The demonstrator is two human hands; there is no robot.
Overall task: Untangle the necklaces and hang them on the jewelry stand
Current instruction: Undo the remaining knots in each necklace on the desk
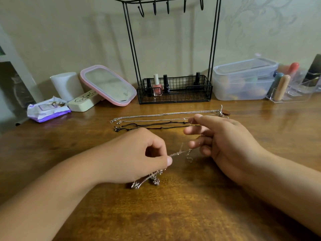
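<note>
You're mid-untangle: left hand [139,155] pinches the chain [180,152], right hand [224,141] hooks its strand. Next, tease the knot apart gently.

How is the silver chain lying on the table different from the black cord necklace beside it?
The silver chain is shiny metal links; the black cord necklace is dark, matte string with small knots. The silver chain lies farther from the person, nearer the jewelry stand; the black cord necklace lies closer. Both are laid out straight on the table, unhung.
</note>
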